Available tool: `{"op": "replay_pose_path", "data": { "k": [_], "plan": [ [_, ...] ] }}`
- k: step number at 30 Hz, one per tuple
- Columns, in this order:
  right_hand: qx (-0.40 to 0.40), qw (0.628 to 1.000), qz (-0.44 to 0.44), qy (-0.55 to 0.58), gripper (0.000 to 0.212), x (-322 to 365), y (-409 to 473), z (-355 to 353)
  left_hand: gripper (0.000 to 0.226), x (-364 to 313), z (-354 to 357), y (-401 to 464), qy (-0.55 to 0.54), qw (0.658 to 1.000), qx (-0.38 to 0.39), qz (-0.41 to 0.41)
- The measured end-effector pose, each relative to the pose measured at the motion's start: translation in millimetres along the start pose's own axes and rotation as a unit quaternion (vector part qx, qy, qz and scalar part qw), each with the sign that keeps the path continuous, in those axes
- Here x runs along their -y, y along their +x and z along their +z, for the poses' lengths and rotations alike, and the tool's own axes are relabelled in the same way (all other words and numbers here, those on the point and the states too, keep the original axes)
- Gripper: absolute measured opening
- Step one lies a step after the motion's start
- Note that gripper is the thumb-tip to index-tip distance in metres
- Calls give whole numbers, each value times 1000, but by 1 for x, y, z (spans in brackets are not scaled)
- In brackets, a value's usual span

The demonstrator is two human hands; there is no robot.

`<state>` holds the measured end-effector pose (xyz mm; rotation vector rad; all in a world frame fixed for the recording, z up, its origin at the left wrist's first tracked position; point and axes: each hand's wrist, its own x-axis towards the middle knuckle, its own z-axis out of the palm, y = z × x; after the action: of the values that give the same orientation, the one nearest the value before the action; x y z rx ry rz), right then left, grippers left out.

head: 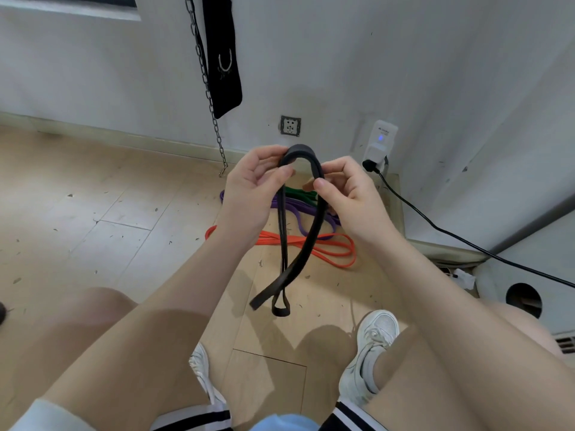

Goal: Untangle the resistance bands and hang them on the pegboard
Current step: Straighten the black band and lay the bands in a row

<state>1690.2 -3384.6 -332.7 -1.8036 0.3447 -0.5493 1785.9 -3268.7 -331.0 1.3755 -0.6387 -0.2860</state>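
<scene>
Pale wood-plank floor point(109, 197) littered with specks, scuffed white wall point(342, 57), my left hand point(252, 185) and right hand point(348, 194) fingers pinching a flat black rubber band point(306, 241) arched at twelve o'clock, orange band point(336, 253), purple band point(295, 213) on floor beneath

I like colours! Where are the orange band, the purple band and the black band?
orange band point(339, 255): head view, right-hand loop on floor.
purple band point(295, 217): head view, middle strand.
black band point(314, 231): head view, wide hanging strap.
</scene>
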Motion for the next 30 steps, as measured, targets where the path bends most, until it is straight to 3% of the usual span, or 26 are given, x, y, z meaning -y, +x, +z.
{"op": "replay_pose_path", "data": {
  "k": [8, 15, 20, 25, 30],
  "plan": [
    [-11, 998, 29, 46, 9, -5, -3, 12, 17, 5, -4, 2, 6, 1000, -15, 7],
    [-59, 997, 7, 43, 16, -13, -5, 23, 20, 10, 8, -10, 8, 998, 57, 10],
    [-121, 992, -14, -44, 11, -22, -10, 23, 21, 14, 14, -10, 10, 998, 55, -13],
    [-129, 988, -7, -81, 18, -28, -8, 18, 15, 22, 12, -7, 38, 993, 91, -60],
    [-103, 988, -20, -117, 23, -37, -4, 18, 22, 29, 14, -2, 88, 993, 68, -50]
  ]
}}
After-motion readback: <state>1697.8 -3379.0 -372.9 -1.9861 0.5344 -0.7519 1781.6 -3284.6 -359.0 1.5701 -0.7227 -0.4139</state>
